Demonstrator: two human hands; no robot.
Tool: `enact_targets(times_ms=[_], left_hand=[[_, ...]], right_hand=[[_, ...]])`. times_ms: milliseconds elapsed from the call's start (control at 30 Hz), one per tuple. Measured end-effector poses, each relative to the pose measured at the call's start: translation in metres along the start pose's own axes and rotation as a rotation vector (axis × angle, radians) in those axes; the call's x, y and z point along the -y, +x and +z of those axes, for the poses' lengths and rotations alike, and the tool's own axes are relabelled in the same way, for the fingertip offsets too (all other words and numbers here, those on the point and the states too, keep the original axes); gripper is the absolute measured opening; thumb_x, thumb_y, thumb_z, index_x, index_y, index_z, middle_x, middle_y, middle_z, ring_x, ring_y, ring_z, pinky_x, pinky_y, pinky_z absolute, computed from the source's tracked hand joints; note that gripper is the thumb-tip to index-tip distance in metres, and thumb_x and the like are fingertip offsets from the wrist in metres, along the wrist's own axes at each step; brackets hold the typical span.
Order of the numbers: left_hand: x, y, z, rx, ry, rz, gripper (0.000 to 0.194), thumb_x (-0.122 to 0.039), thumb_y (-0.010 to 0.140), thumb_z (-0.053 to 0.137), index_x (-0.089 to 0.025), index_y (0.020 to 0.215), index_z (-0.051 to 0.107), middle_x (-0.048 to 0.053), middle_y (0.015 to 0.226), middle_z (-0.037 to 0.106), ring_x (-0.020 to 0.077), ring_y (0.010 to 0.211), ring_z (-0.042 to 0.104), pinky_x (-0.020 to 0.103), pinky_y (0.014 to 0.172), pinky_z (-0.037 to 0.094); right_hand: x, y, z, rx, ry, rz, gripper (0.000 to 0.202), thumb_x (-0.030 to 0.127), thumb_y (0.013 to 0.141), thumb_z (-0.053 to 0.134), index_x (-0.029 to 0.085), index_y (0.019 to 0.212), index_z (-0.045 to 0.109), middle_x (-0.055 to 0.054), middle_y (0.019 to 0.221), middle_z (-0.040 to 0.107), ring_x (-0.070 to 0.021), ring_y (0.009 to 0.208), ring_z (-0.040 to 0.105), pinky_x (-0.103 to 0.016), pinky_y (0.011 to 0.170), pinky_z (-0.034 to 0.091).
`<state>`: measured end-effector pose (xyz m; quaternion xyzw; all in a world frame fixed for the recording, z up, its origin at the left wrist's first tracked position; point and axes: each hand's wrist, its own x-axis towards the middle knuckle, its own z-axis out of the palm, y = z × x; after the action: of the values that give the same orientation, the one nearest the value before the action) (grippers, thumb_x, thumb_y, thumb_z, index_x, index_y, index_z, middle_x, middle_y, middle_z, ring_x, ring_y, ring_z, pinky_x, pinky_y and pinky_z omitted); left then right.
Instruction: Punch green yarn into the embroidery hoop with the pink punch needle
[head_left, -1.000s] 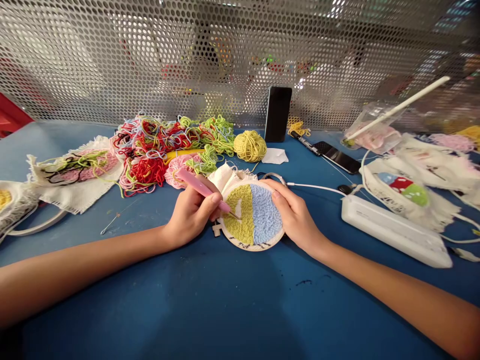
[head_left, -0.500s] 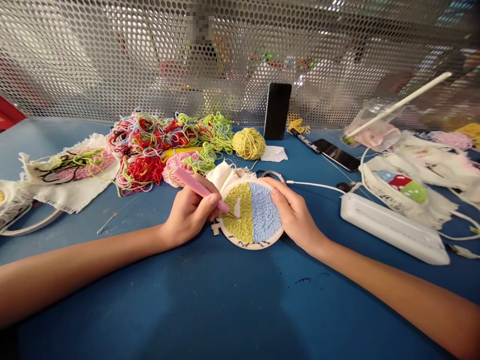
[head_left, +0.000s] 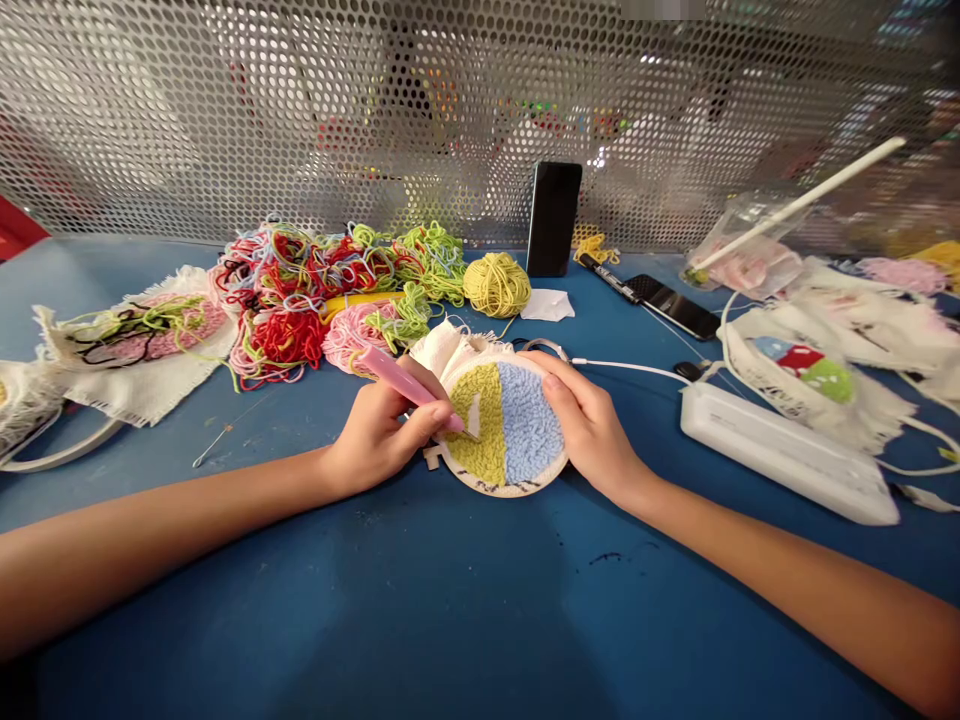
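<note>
My left hand (head_left: 394, 422) is closed round a pink punch needle (head_left: 409, 383), held like a pen. The needle's thin metal tip meets the yellow half of a round embroidery hoop (head_left: 504, 490), just below a small bare white patch. Blue yarn loops (head_left: 531, 425) fill the hoop's right half. My right hand (head_left: 589, 425) grips the hoop's right rim, thumb on the front and the other fingers mostly hidden behind. White frayed cloth (head_left: 454, 350) bunches out behind the hoop's top. A ball of yellow yarn (head_left: 496, 285) sits just beyond, a strand trailing toward the hoop.
A heap of tangled yarn (head_left: 300, 270) and a worked cloth (head_left: 157, 345) lie left. A phone (head_left: 555, 220) stands upright against a perforated metal screen (head_left: 300, 120). At right are a marker (head_left: 609, 278), a flat phone (head_left: 673, 306), a white lamp-like bar (head_left: 787, 455) and another embroidered cloth (head_left: 814, 370).
My left hand and the punch needle have shifted slightly right and down over the hoop. The bare white patch shows more fully. My right hand keeps its hold on the rim.
</note>
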<state>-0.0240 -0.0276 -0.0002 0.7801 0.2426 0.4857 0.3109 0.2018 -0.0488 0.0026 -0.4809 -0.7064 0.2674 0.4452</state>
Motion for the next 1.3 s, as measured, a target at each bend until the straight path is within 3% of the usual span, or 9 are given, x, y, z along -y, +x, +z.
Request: enact_targets(times_ms=[267,467,600,733,833,933,1100,1200,1300], left_hand=[[-0.004,0.002,0.003,0.185,0.010,0.117,0.006,-0.018,0.085,0.053,-0.014,0.082,0.057,0.001,0.074,0.060,0.0054,0.053,0.058,0.017,0.051,0.049],[-0.013,0.007,0.004,0.373,0.249,0.263,0.005,-0.020,0.083,0.057,-0.016,0.085,0.057,0.005,0.077,0.068,0.0114,0.069,0.065,0.020,0.059,0.050],[-0.013,0.009,0.004,0.306,0.183,0.211,0.011,-0.022,0.085,0.054,-0.014,0.083,0.060,0.006,0.075,0.068,0.0117,0.069,0.065,0.020,0.061,0.052],[-0.008,0.009,0.004,0.098,0.126,-0.017,0.021,-0.028,0.085,0.053,-0.013,0.078,0.064,0.004,0.072,0.063,0.0070,0.057,0.058,0.017,0.051,0.048],[-0.005,0.009,0.005,-0.009,0.015,-0.167,0.023,-0.029,0.087,0.051,-0.011,0.078,0.064,0.001,0.066,0.057,0.0034,0.047,0.050,0.015,0.043,0.042],[-0.005,0.009,0.005,-0.058,-0.098,-0.211,0.023,-0.029,0.087,0.051,-0.010,0.081,0.062,0.000,0.062,0.053,0.0039,0.046,0.049,0.015,0.043,0.043],[-0.006,0.009,0.006,-0.063,-0.149,-0.153,0.019,-0.026,0.085,0.053,-0.010,0.086,0.064,0.002,0.068,0.058,0.0070,0.053,0.056,0.017,0.046,0.048],[-0.005,0.007,0.004,-0.011,-0.131,-0.064,0.014,-0.023,0.084,0.056,-0.014,0.092,0.063,0.004,0.076,0.064,0.0097,0.061,0.062,0.018,0.051,0.050],[-0.005,0.004,0.002,0.079,-0.074,-0.037,0.019,-0.023,0.084,0.055,-0.015,0.099,0.062,0.007,0.087,0.067,0.0117,0.069,0.065,0.020,0.057,0.053]], right_hand=[[0.007,-0.006,-0.001,-0.021,-0.001,-0.041,0.037,0.031,0.093,0.033,0.022,0.124,0.052,-0.004,0.126,0.056,-0.0206,0.116,0.050,-0.036,0.097,0.043],[0.012,-0.010,-0.002,-0.041,-0.047,-0.037,0.041,0.037,0.093,0.031,0.026,0.127,0.050,-0.002,0.130,0.051,-0.0238,0.116,0.049,-0.041,0.096,0.044],[0.010,-0.006,0.000,-0.039,-0.011,-0.026,0.038,0.037,0.093,0.032,0.024,0.122,0.053,-0.003,0.126,0.053,-0.0229,0.109,0.052,-0.040,0.091,0.046],[0.001,-0.002,0.001,-0.156,0.072,0.082,0.035,0.040,0.092,0.033,0.023,0.120,0.044,-0.006,0.098,0.059,-0.0161,0.070,0.057,-0.031,0.060,0.049],[-0.004,-0.002,0.002,-0.244,0.164,0.110,0.021,0.040,0.089,0.040,0.023,0.100,0.042,0.001,0.069,0.049,-0.0122,0.052,0.048,-0.027,0.047,0.041],[-0.002,-0.005,0.002,-0.151,0.197,0.074,0.019,0.040,0.086,0.046,0.023,0.084,0.039,0.004,0.060,0.043,-0.0112,0.050,0.045,-0.025,0.045,0.038],[0.007,-0.011,0.003,-0.133,0.022,-0.068,0.040,0.041,0.080,0.053,0.020,0.113,0.043,-0.008,0.097,0.056,-0.0171,0.072,0.054,-0.030,0.055,0.046],[0.007,-0.012,0.005,-0.114,-0.029,-0.163,0.051,0.038,0.085,0.047,0.021,0.130,0.033,-0.013,0.126,0.045,-0.0252,0.104,0.052,-0.038,0.080,0.050],[0.002,-0.013,0.005,-0.114,-0.066,-0.243,0.052,0.034,0.090,0.038,0.026,0.139,0.022,-0.010,0.141,0.032,-0.0264,0.125,0.038,-0.043,0.099,0.039]])
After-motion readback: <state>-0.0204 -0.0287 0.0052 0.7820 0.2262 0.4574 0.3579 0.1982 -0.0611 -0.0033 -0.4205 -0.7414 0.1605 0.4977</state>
